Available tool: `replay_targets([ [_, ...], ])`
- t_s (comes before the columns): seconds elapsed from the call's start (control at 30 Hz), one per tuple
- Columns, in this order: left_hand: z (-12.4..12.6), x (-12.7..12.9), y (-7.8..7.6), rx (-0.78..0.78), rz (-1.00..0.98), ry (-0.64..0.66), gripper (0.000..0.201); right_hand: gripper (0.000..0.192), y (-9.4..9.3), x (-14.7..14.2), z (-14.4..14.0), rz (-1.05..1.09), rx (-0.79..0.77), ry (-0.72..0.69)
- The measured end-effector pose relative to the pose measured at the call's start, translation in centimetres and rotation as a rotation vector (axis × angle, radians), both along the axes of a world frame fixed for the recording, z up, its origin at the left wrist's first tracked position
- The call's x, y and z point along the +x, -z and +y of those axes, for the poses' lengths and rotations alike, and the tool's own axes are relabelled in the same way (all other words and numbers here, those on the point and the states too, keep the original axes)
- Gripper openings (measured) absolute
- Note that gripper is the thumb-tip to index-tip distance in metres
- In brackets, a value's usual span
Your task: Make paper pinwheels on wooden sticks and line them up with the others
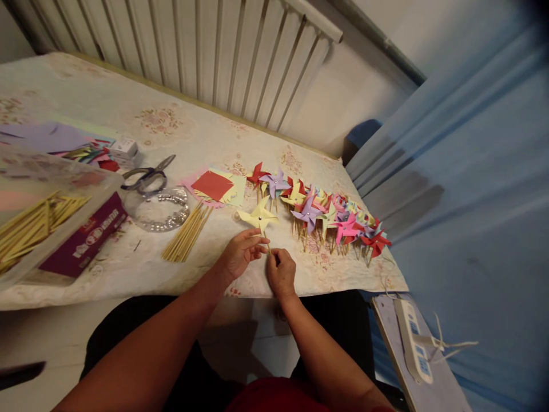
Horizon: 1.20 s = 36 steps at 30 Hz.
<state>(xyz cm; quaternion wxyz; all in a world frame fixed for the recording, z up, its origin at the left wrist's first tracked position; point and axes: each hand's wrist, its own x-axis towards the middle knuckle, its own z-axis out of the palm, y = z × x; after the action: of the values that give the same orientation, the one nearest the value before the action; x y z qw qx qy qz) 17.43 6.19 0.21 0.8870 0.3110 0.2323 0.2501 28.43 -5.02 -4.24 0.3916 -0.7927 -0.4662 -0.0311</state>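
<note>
A pale yellow paper pinwheel (259,217) on a thin stick is held upright over the front of the table. My right hand (282,272) is closed round the lower part of its stick. Just below the paper blades, my left hand (243,252) has its fingers bent against the upper stick, with the fingertips touching it. To the right stand many finished pinwheels (307,214) in red, purple, yellow, pink and green, crowded together. Left of my hands lie a bundle of bare sticks (187,233) and a stack of red and yellow paper squares (213,186).
A round clear dish of shiny small pieces (163,209) and scissors (148,176) lie to the left. Beside them is a plastic box (92,197) of sticks, with coloured paper (47,137) behind. A blue curtain (467,229) and a power strip (414,340) are on the right.
</note>
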Motion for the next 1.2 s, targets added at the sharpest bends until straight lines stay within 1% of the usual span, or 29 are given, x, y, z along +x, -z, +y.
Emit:
replay_targets([
  [0.07, 0.2, -0.3, 0.0, 0.136, 0.145, -0.054, 0.029, 0.019, 0.0, 0.0, 0.0, -0.011, -0.005, 0.008],
  [0.1, 0.5, -0.5, 0.0, 0.218, 0.226, -0.104, 0.026, 0.020, 0.0, 0.0, 0.0, -0.015, -0.005, 0.011],
  [0.2, 2.2, -1.3, -0.2, 0.444, 0.410, -0.322, 0.019, 0.020, 0.0, 0.0, 0.0, -0.017, -0.004, 0.011],
  [0.3, 4.4, -2.4, -0.6, 0.557, 0.481, -0.519, 0.019, 0.020, -0.1, 0.0, 0.0, -0.014, -0.008, 0.004],
  [0.37, 5.6, -2.9, -0.8, 0.585, 0.476, -0.590, 0.020, 0.021, -0.2, -0.1, 0.0, -0.017, -0.015, -0.008],
  [0.43, 6.3, -3.2, -1.0, 0.575, 0.449, -0.582, 0.025, 0.021, -0.3, -0.1, 0.0, -0.020, -0.019, -0.022],
  [0.53, 6.8, -3.2, -1.1, 0.525, 0.407, -0.520, 0.032, 0.022, -0.5, -0.1, -0.1, -0.024, -0.014, -0.035],
  [0.6, 6.9, -3.2, -1.1, 0.543, 0.392, -0.516, 0.034, 0.022, -0.5, -0.2, -0.1, -0.032, -0.015, -0.040],
  [0.7, 6.9, -3.0, -1.1, 0.550, 0.348, -0.498, 0.032, 0.021, -0.5, -0.2, -0.1, -0.039, -0.022, -0.043],
  [0.77, 6.9, -2.9, -1.2, 0.502, 0.306, -0.445, 0.030, 0.021, -0.5, -0.2, -0.1, -0.041, -0.026, -0.042],
  [0.83, 6.7, -2.8, -1.3, 0.486, 0.296, -0.401, 0.028, 0.021, -0.5, -0.2, -0.1, -0.043, -0.030, -0.039],
  [0.97, 6.3, -2.7, -1.8, 0.543, 0.328, -0.366, 0.023, 0.020, -0.3, -0.1, -0.1, -0.044, -0.036, -0.034],
  [1.03, 6.2, -2.6, -1.9, 0.542, 0.330, -0.352, 0.023, 0.021, -0.2, -0.1, -0.1, -0.044, -0.035, -0.032],
  [1.1, 6.3, -2.4, -1.6, 0.514, 0.326, -0.357, 0.024, 0.021, -0.2, -0.1, -0.1, -0.048, -0.032, -0.031],
  [1.2, 6.7, -2.0, -0.8, 0.449, 0.321, -0.400, 0.029, 0.021, -0.2, -0.1, -0.1, -0.044, -0.025, -0.024],
])
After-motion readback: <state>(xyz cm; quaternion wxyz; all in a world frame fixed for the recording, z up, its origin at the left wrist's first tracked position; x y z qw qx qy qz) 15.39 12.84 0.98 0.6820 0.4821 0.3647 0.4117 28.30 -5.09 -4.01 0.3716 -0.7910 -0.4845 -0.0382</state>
